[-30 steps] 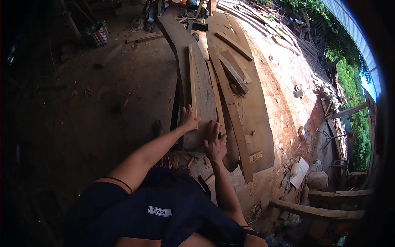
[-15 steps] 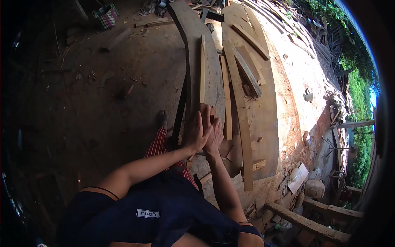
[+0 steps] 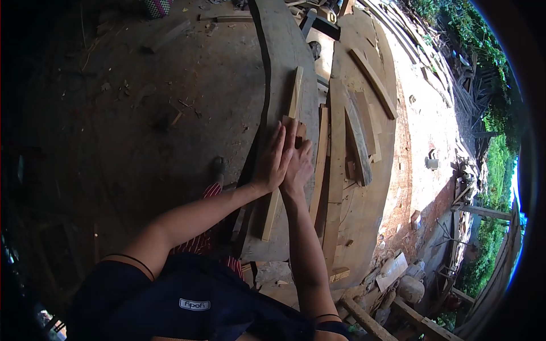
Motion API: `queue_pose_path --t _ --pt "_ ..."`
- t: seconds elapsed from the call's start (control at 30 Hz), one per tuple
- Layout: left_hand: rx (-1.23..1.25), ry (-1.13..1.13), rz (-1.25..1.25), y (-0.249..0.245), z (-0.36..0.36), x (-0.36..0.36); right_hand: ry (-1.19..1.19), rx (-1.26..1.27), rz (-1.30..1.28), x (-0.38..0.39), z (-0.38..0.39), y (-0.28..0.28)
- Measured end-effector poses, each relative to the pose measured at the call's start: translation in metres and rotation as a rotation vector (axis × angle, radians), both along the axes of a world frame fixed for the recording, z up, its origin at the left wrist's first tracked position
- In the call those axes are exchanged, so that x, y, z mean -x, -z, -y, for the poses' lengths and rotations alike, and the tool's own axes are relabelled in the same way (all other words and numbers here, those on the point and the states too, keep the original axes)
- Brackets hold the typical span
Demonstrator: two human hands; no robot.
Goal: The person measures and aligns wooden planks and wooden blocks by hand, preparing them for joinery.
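Observation:
A narrow light wood strip (image 3: 296,91) lies lengthwise on a broad thick plank (image 3: 284,48). On the strip sits a small brown wooden hand plane (image 3: 301,129) with a dark opening in its top, mostly covered by my hands. My left hand (image 3: 274,161) presses along its left side, fingers long and close together. Overlapping it from the right, my right hand (image 3: 299,169) is closed around the plane's right side with fingers bent. The strip's near end shows below my wrists.
To the right, a wide board (image 3: 372,187) carries several loose wood strips (image 3: 336,148) and offcuts. A checkered woven basket (image 3: 157,7) stands at the far left on the dirt floor. Plastic jugs (image 3: 410,288) and beams (image 3: 367,318) lie at the lower right.
Both hands and the hand plane have moved forward along the strip, whose near end now shows behind them. The view has shifted, with my body leaning further over the plank.

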State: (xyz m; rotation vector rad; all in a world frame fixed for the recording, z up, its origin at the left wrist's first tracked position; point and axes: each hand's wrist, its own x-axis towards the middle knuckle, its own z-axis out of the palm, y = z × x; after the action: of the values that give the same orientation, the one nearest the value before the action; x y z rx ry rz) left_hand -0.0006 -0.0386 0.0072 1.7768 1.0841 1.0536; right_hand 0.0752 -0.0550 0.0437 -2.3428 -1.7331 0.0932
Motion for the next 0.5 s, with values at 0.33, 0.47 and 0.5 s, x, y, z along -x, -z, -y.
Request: queue_pose_path --t 0.33,0.47,0.5 --pt "-0.042 0.071 -0.106 -0.001 -0.237 -0.06 0.062 0.006 0.038 -0.059 -0.213 0.009" --pt "-0.045 0.08 -0.169 -0.003 -0.218 -0.054 0.035 0.026 0.047 -0.06 -0.202 0.015" --pt "-0.041 0.076 -0.173 -0.006 -0.205 -0.047 0.03 0.03 0.044 -0.054 -0.19 0.016"
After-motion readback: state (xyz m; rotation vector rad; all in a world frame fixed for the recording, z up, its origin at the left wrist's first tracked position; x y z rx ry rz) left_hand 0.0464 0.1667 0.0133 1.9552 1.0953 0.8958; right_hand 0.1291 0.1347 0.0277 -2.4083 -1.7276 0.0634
